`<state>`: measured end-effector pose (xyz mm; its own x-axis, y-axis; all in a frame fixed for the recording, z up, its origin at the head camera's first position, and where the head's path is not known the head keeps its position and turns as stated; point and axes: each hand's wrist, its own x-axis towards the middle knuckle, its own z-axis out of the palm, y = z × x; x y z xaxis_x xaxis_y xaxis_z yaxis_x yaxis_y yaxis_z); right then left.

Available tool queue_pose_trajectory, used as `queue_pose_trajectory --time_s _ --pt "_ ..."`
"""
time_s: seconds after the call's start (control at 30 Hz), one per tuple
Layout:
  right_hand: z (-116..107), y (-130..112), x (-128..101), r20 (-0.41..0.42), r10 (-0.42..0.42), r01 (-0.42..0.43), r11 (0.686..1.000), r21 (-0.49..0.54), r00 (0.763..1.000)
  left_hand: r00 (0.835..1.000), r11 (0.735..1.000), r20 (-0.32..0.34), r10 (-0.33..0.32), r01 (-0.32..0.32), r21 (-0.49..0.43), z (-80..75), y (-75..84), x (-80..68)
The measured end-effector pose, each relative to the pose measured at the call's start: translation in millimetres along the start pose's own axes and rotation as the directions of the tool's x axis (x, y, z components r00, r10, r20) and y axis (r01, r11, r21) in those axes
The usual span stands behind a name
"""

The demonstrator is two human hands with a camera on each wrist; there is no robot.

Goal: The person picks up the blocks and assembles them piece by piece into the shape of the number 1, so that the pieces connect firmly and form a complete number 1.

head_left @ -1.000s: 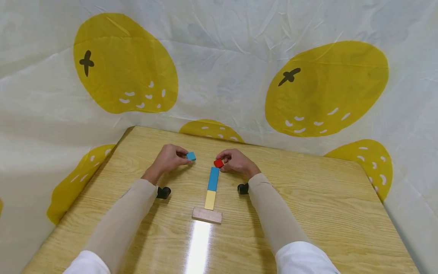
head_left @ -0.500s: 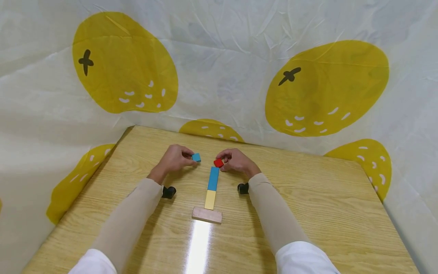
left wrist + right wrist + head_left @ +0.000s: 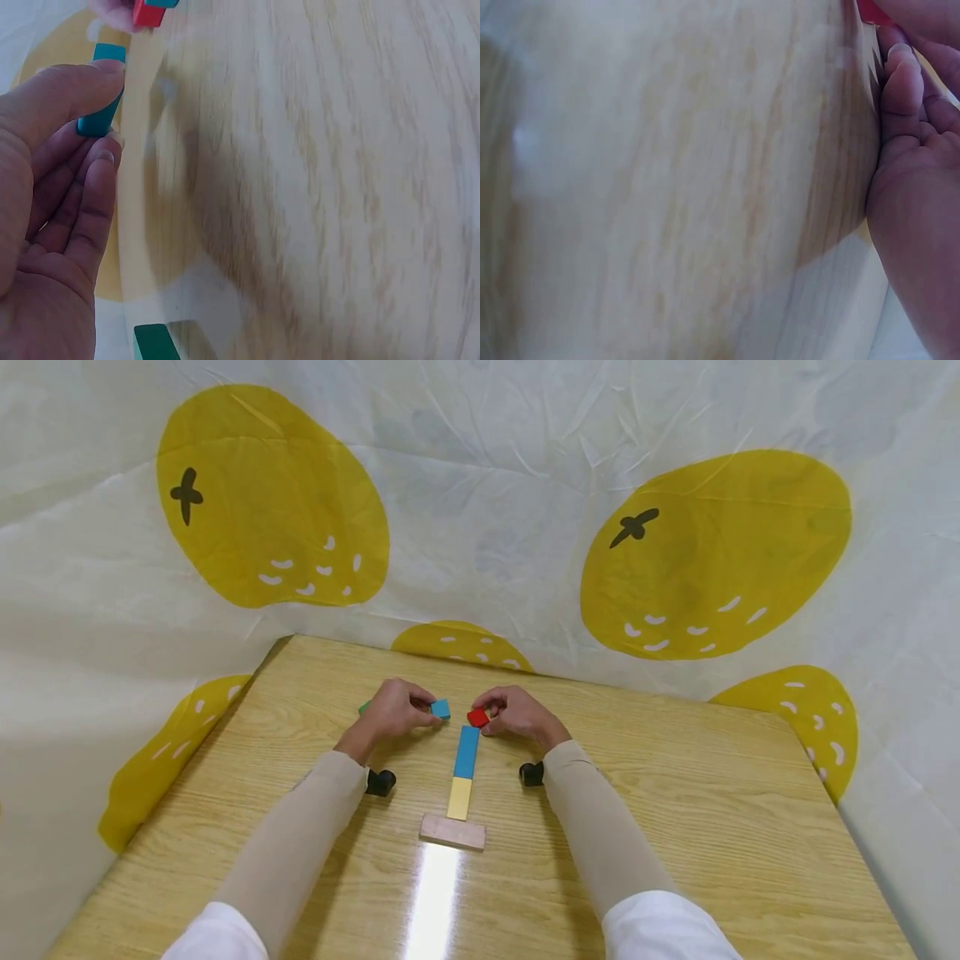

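Small blue block [image 3: 440, 708] pinched in left hand [image 3: 392, 710] fingertips, mid-table toward the far edge. Right hand [image 3: 516, 713] pinches red block [image 3: 477, 717], touching the far end of the long blue block [image 3: 466, 752]. Yellow block [image 3: 460, 798] follows in line, then a wooden block [image 3: 452, 832] laid crosswise. Green block [image 3: 154, 343] sits behind the left hand, mostly hidden. Gap between the blue and red blocks is open table [image 3: 675, 810].

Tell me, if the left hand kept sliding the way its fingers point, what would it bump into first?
Probably the red block pinched by the right hand; the left hand carries its small blue block toward it, with a narrow gap between.
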<state>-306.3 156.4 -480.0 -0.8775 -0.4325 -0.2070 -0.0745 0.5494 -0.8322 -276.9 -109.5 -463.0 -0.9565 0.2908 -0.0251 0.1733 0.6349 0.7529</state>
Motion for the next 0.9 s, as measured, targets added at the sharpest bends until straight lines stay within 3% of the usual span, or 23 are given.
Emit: queue_pose_trajectory --time_s 0.9 --pt "1.0 -1.8 -2.1 -0.012 0.010 -0.010 1.000 0.026 1.000 0.996 0.997 0.061 0.059 -0.061 0.040 12.2 7.3 9.6"
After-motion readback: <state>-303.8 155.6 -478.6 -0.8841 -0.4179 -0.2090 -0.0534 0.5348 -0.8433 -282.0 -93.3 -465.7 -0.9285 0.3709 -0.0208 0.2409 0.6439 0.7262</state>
